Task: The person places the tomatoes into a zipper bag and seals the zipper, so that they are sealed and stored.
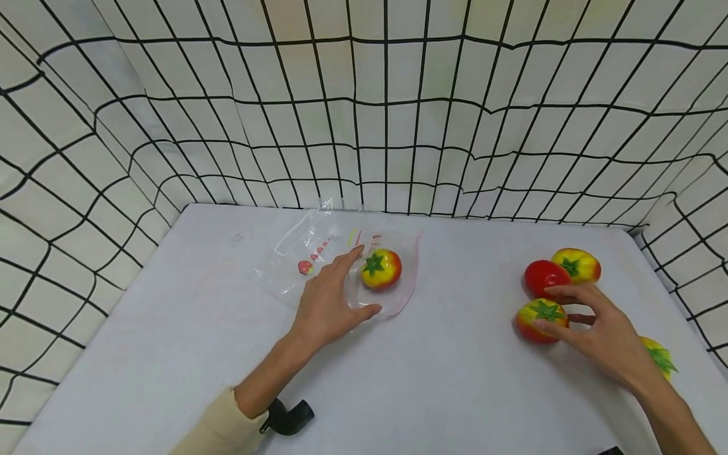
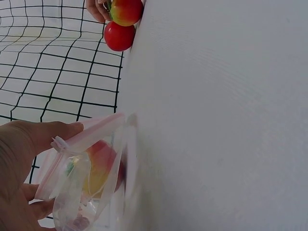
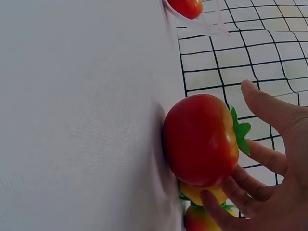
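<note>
A clear zip bag with pink edging and printed strawberries lies on the table, with a red-and-yellow toy tomato in it. My left hand spreads over the bag, thumb and fingers apart; in the left wrist view the thumb touches the bag's pink edge. On the right, my right hand reaches around another red-and-yellow toy tomato with a green leafy top. Its thumb stands off that tomato in the right wrist view. Beyond it sit a red toy tomato and a yellow-red one.
A further yellow toy fruit with green leaves is partly hidden behind my right wrist. Black wire mesh rises around the white table at the back and sides. A black curved piece shows at my left cuff.
</note>
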### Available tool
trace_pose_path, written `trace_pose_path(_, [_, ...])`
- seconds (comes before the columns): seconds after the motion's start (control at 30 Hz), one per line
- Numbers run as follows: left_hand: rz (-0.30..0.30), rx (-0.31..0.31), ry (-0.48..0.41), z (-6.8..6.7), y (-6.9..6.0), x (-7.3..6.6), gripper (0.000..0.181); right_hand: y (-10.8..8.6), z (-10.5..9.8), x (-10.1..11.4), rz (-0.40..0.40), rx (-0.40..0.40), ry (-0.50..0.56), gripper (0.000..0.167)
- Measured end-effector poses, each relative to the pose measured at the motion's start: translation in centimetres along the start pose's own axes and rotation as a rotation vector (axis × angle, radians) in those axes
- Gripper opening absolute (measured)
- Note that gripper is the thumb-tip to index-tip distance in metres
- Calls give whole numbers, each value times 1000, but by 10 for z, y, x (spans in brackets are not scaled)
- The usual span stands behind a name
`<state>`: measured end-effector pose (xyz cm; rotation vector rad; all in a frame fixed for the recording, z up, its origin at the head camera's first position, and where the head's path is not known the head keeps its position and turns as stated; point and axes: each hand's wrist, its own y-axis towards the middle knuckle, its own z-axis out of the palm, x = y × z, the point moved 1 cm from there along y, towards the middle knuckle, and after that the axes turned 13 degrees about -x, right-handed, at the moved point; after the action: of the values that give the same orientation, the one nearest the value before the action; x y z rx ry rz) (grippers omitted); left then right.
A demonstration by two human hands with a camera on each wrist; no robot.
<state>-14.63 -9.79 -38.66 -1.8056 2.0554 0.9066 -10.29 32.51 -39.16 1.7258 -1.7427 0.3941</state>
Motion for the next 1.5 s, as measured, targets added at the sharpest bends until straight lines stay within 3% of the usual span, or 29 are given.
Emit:
trace_pose_path(0.5, [2,3,-1,3,-2,-2,101,-2,8,-2,73,130,-6,72])
trace_pose_path(1.07, [7,6,1,4,-2,-3,100,1,26,19,168,196,15,88])
trace_pose_path(1.27, [10,1,1,5,-3,-3,100,2,29,23,128,198,21,90])
trace_pose_path(1.5, [7,2,6,4,-3,-3,101,5,33,30,28,152,10,78])
